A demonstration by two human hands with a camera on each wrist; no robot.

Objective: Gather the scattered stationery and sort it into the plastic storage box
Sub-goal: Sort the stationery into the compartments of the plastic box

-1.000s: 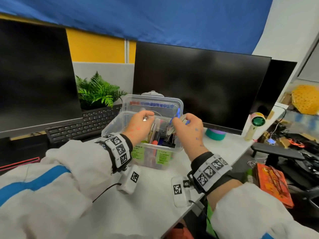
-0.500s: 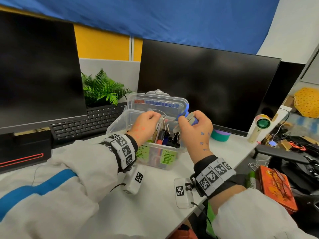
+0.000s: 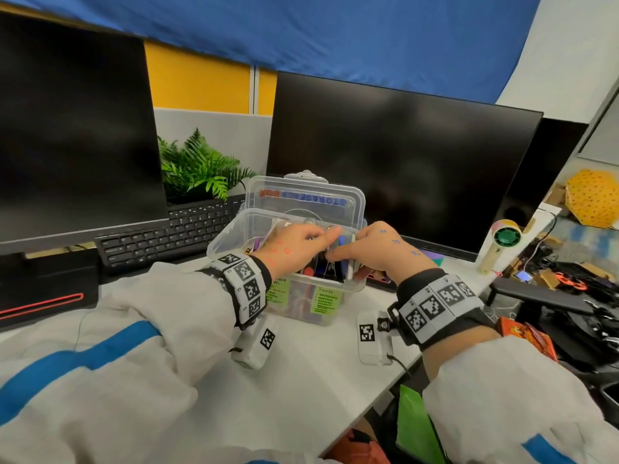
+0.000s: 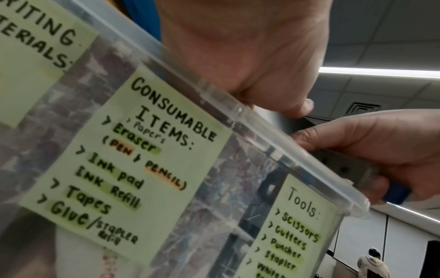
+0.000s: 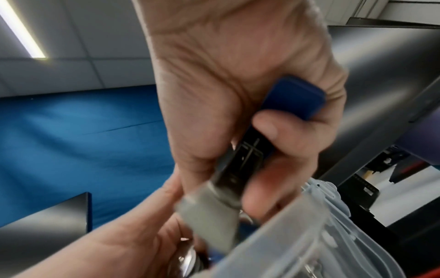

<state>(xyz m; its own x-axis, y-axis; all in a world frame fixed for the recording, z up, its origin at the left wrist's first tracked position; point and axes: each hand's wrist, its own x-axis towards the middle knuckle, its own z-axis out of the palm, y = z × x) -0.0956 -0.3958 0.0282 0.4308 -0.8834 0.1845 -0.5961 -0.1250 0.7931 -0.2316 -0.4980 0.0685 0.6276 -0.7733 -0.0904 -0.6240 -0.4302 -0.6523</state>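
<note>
The clear plastic storage box [image 3: 231, 237] stands open on the white desk, with pens, clips and other stationery inside. My right hand [image 3: 348, 249] is over the box's right end and grips a tool [image 5: 250, 150] with a blue end, a dark middle and a grey end; the grey end points down into the box [image 5: 297, 235]. My left hand [image 3: 311, 236] reaches in beside it with curled fingers, close to the tool [image 3: 345, 241]. What the left fingers hold is hidden. Green labels [image 4: 152, 159] on the box [image 4: 262, 135] front read "Consumable items" and "Tools".
The box lid [image 3: 301, 199] stands upright behind it. A keyboard [image 3: 160, 239], a plant [image 3: 197, 169] and two dark monitors line the back. A hand fan [image 3: 502, 242] and a tape roll [image 3: 435, 259] sit right of the box. The desk edge drops off at the right.
Both hands have come down from above the rim into the box, and the right hand's tool has sunk lower among the contents. The head view has drawn nearer.
</note>
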